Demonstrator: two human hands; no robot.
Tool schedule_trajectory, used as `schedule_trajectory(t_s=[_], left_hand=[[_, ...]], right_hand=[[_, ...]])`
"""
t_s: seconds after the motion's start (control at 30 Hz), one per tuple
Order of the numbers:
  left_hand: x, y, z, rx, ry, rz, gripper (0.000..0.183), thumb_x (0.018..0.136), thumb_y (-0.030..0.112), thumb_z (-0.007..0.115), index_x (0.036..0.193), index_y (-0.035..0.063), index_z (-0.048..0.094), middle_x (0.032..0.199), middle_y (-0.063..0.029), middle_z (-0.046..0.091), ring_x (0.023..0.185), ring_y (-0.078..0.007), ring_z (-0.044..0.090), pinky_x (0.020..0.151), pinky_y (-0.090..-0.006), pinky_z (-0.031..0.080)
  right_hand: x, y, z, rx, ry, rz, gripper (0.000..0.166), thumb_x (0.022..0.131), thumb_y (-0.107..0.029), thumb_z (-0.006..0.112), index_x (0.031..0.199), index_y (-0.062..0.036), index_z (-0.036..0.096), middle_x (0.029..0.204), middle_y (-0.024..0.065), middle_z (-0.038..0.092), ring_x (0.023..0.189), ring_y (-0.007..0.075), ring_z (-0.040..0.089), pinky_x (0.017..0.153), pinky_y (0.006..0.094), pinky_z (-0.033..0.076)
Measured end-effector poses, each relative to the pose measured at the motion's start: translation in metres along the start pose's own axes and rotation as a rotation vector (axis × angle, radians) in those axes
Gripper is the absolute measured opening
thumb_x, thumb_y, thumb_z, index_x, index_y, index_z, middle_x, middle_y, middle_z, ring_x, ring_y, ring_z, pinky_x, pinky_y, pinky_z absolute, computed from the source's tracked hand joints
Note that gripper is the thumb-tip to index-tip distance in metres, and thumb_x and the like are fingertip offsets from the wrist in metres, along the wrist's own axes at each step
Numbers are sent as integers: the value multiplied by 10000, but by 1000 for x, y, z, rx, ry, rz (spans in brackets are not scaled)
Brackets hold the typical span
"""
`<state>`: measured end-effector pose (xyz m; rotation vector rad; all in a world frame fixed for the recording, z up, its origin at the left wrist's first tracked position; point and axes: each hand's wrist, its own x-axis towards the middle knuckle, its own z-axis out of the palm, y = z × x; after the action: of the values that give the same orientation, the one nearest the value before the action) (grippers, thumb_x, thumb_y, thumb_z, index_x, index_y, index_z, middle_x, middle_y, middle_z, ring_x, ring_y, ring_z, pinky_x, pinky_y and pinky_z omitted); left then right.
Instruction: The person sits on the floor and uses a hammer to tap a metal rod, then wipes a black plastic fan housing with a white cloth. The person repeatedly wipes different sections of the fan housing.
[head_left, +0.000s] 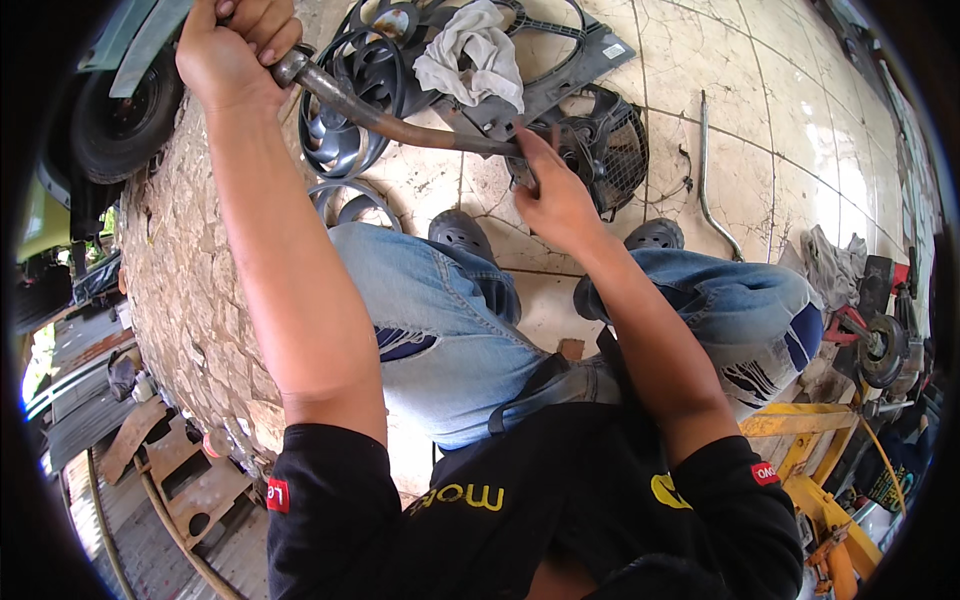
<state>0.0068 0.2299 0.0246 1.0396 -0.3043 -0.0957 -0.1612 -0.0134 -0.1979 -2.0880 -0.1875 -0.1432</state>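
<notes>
My left hand (238, 56), at the upper left, is wrapped around the thick end of a bent metal rod (390, 127). The rod slants down to the right, its surface dark and rusty in places. My right hand (556, 191) is at the rod's far end, with the fingertips blurred; whether it grips the rod or only touches it cannot be told. Beneath that hand lies a black fan assembly (619, 150) with a mesh-like grille. A crumpled white cloth (472, 56) rests on a black plastic fan shroud (559, 86) just beyond.
Black radiator fans (345, 142) lie on the tiled floor (705, 45). A thin bent metal rod (703, 165) is at the right. A yellow metal frame (799, 420) stands lower right, near a grey rag (832, 255). A wheel (127, 116) is at the upper left.
</notes>
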Motion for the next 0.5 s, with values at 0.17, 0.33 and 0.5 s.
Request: schedule_trajectory(t_s=[0.17, 0.33, 0.5], left_hand=[[-6, -5, 15, -56, -118, -5, 333, 1021, 314, 484, 735, 167, 398, 556, 73, 260, 440, -59, 221, 383, -226, 223], [-16, -8, 41, 77, 58, 116, 419, 1048, 438, 454, 704, 217, 366, 497, 87, 194, 351, -56, 159, 296, -236, 140], [-17, -7, 36, -32, -129, 61, 436, 1050, 455, 452, 697, 217, 357, 487, 86, 192, 346, -57, 158, 294, -233, 141]], right_hand=[[6, -53, -13, 87, -90, -190, 697, 819, -81, 635, 1470, -12, 394, 1497, 220, 447, 1306, 388, 514, 1075, 411, 459], [5, -29, -11, 54, -94, -4, 711, 819, -57, 649, 1484, -47, 398, 1487, 224, 459, 1333, 391, 491, 1091, 406, 438], [6, -58, -8, 112, -100, -138, 703, 818, -33, 642, 1479, -44, 405, 1475, 231, 468, 1356, 385, 471, 1113, 393, 416]])
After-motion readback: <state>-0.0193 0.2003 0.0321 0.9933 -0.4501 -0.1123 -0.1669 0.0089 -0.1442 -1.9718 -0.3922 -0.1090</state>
